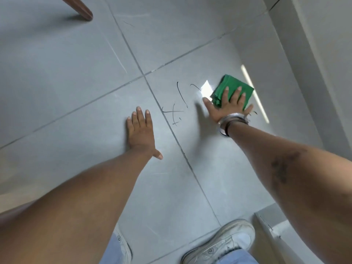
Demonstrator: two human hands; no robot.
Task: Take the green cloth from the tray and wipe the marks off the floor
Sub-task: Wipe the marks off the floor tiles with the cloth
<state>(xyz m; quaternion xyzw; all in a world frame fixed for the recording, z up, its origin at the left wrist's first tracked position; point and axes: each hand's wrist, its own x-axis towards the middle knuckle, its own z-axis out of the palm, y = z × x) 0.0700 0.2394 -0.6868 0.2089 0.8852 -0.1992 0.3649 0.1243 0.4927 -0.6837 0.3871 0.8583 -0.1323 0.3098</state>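
A folded green cloth (pixel 234 86) lies flat on the grey tiled floor (pixel 76 73) at the centre right. My right hand (pixel 226 105) presses down on it with fingers spread over its near half. Thin black marks (pixel 179 103) run across the tile just left of the cloth, and a few more dark marks (pixel 254 113) show beside my right wrist. My left hand (pixel 141 130) rests palm-down on the floor left of the marks, fingers apart, holding nothing. No tray is in view.
A brown wooden furniture leg (pixel 80 8) stands at the top left. A pale wall and skirting (pixel 308 73) run along the right side, with a grey box-like edge (pixel 270 221) at the lower right. My two white shoes (pixel 221 242) are at the bottom.
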